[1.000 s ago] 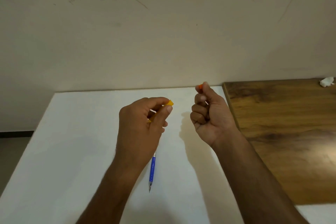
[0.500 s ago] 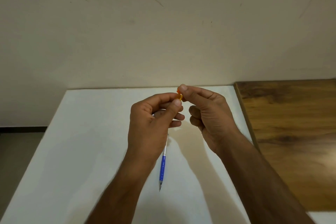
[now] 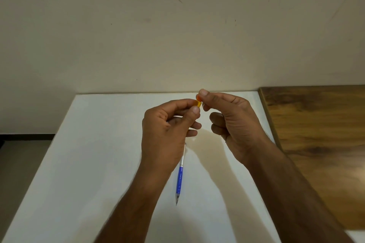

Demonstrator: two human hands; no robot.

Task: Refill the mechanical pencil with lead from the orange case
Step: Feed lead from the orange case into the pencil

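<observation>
Left hand (image 3: 166, 136): fingers pinch the orange case (image 3: 197, 103), held above the far part of the white desk (image 3: 94, 163). Right hand (image 3: 235, 124): fingers pinch the case's cap (image 3: 197, 96). Pencil (image 3: 180, 173): on desk, beneath left hand, tip nearest.

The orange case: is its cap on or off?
Cannot tell. The left hand grips the orange case, the right hand pinches a darker orange piece against its end; fingers hide the joint.
</observation>
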